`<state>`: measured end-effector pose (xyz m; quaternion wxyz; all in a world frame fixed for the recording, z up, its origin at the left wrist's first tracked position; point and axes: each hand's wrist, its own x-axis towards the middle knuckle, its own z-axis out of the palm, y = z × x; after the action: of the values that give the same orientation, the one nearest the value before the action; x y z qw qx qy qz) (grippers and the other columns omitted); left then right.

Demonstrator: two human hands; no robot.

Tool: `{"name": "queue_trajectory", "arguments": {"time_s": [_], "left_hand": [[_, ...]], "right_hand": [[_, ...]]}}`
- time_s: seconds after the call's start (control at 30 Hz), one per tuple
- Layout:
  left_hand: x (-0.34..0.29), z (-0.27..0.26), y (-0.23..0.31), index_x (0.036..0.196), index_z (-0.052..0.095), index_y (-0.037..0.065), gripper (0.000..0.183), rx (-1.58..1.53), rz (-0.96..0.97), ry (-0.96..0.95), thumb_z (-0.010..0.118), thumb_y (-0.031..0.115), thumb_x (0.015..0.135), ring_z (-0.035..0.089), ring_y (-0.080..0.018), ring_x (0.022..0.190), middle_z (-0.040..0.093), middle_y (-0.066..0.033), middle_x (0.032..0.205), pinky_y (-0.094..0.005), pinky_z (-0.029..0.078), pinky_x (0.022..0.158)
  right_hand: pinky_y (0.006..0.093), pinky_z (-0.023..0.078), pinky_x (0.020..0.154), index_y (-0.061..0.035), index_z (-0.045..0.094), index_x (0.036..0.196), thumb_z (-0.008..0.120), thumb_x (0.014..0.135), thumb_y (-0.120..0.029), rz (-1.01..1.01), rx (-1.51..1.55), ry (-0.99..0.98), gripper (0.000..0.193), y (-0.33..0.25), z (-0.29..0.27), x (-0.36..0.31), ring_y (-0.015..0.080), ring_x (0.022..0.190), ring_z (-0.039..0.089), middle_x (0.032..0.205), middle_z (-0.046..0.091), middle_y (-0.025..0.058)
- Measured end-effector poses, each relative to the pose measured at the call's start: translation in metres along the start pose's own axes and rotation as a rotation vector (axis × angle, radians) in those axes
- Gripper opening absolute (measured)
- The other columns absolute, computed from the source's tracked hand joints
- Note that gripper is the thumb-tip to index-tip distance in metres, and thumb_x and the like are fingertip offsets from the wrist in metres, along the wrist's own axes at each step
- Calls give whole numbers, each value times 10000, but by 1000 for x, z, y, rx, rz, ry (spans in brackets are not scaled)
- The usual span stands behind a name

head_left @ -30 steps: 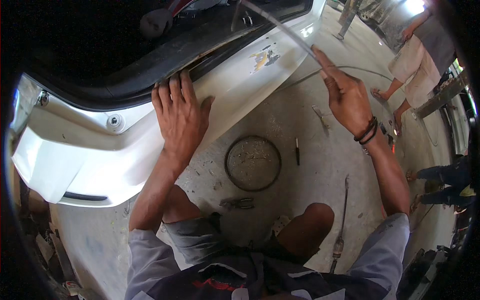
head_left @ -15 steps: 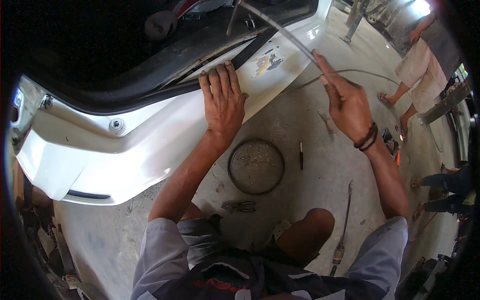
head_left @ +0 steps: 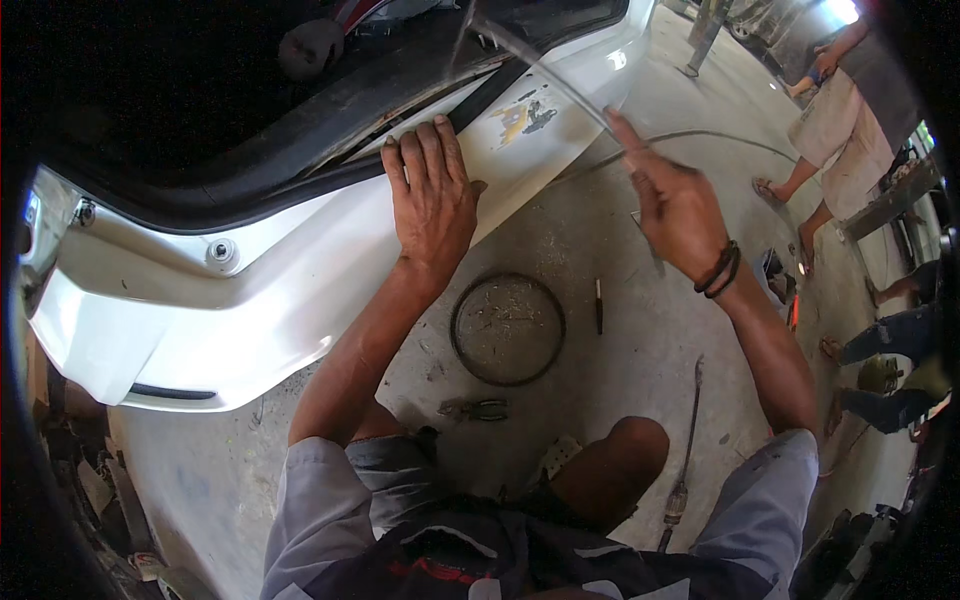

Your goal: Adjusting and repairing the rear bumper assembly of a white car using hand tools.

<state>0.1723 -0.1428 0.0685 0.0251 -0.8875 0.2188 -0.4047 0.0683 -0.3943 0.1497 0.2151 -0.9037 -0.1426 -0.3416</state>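
Observation:
My left hand (head_left: 430,200) lies on the white car body panel (head_left: 250,340), its fingertips at the black rubber seal (head_left: 330,180) along the opening's edge. Those fingers are stretched out and hold nothing. Raised to the right of the panel, my right hand (head_left: 680,215) is closed around a metal hammer-like tool (head_left: 560,80). Its thin shaft reaches up and left over the opening, and its narrow crosswise head is blurred. Near the left fingers, a patch of worn paint (head_left: 522,120) shows yellow and grey on the panel.
On the concrete floor lie a black ring (head_left: 508,330), pliers (head_left: 475,410), a dark pen-like stick (head_left: 599,306) and a long thin-shafted tool (head_left: 682,470). A hose (head_left: 720,133) curves behind my right hand. People stand at the right, near a metal beam (head_left: 890,200).
My right hand and the tool have shifted slightly left and down. The left hand keeps its place on the panel, while the whole view has moved slightly.

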Motion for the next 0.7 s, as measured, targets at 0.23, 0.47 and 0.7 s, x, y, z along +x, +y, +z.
{"name": "queue_trajectory", "arguments": {"time_s": [0.23,0.47,0.7], "left_hand": [[0,-2,0,1493,387,-87,1009,-8,-12,-40,833,467,777,444,-383,1297,480,-226,1378,-581,294,1157],[-1,0,-1,1498,377,-84,1012,-9,0,-18,825,476,784,449,-382,1280,484,-218,1357,-586,296,1154],[-1,3,-1,1498,379,-85,1036,6,18,-1,827,503,772,456,-387,1274,493,-227,1342,-601,301,1151]], "right_hand": [[326,553,887,-142,501,1518,559,1044,-62,52,-1,64,485,8,-3,1,283,1177,695,1421,600,174],[355,565,866,-150,532,1493,574,1039,-71,40,-34,85,463,17,-1,6,343,1123,704,1408,604,169],[364,563,885,-168,538,1490,555,1051,-93,97,-156,-136,446,24,-11,3,389,1155,662,1382,616,169]]}}
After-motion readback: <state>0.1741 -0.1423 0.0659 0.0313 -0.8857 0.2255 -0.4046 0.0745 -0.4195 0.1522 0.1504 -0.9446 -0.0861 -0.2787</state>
